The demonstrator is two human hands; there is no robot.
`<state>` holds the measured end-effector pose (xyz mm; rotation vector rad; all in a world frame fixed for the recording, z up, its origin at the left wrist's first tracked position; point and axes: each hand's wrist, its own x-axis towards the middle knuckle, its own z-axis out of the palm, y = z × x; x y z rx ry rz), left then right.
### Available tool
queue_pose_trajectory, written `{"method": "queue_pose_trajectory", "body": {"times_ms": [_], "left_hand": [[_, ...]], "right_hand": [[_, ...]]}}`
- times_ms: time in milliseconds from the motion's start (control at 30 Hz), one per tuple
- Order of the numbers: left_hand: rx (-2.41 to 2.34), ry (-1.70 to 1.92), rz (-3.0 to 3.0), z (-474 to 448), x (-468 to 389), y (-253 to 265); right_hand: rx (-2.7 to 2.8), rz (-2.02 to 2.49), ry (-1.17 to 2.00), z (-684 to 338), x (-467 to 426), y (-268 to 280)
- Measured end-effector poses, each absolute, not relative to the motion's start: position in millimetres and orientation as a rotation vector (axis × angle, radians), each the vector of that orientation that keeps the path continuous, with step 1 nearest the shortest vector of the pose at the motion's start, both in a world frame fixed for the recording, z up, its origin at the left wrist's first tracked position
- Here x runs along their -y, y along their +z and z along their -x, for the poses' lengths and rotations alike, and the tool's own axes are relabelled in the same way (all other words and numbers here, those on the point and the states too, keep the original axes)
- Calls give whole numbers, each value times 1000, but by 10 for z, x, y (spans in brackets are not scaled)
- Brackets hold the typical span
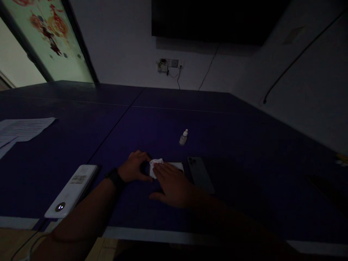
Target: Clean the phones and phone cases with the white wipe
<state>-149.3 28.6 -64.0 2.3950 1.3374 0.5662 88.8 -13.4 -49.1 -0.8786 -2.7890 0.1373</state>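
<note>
A flat, phone-like thing [178, 166] with a pale face and dark edge lies crosswise on the purple table, mostly hidden by my right hand. My left hand [134, 167], with a dark watch at the wrist, grips its left end between thumb and fingers. A crumpled white tissue [156, 161] covers that end. My right hand [172, 183] presses the tissue down with its fingers flat and the thumb held apart. Just to the right, a grey phone [201, 174] lies with its camera side up. Beyond the hands stands a small dropper bottle [183, 138] with a white top.
A white power bank-like device [72, 190] with a lit round display lies by my left forearm, a cable near its lower end. Printed papers [25, 128] rest at the far left. Wall sockets [171, 63] and a dark screen [212, 21] are across the table.
</note>
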Motion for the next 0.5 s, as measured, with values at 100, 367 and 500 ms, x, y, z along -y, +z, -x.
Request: {"method": "queue_pose_trajectory", "body": {"times_ms": [100,367,500], "left_hand": [[-1340,557,-2401,1492,-268,-620],[-1356,465,-2361,1465,-250,-537],[-1338,447,-2366,1473,-249,-525]], "right_hand": [[2737,954,154,-780,181,-461],[2615,1344,103,-1172,302,-375],[2596,1364,100,-1058,339,-389]]}}
